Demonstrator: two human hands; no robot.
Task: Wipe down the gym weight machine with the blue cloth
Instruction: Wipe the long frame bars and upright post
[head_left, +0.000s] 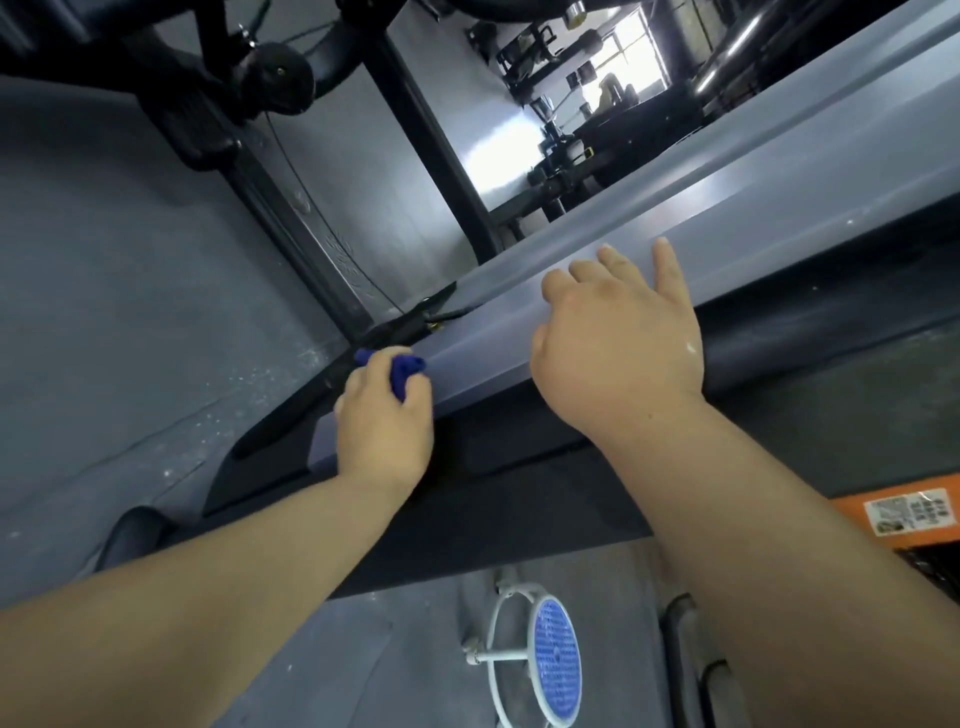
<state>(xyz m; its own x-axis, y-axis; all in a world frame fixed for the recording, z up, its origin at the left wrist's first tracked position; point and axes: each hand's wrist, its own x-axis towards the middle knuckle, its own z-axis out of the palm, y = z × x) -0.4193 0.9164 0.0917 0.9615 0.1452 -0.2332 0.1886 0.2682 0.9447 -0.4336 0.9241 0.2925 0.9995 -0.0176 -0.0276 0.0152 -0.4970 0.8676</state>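
**Gym cleaning, seen from above the arms**

The left grip holds a bunched blue cloth against the edge of the weight machine, on its grey panel. The right grip rests flat on the same panel, fingers spread. Below, a white stool with a round blue seat stands on the grey floor.

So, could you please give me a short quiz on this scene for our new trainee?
1. True or false: the crumpled dark blue cloth is held in the left hand.
2. The right hand: A) grips a handle B) rests flat on the smooth grey machine panel C) hangs free
3. What colour is the round seat of the white-framed stool on the floor?
Key: 1 true; 2 B; 3 blue.
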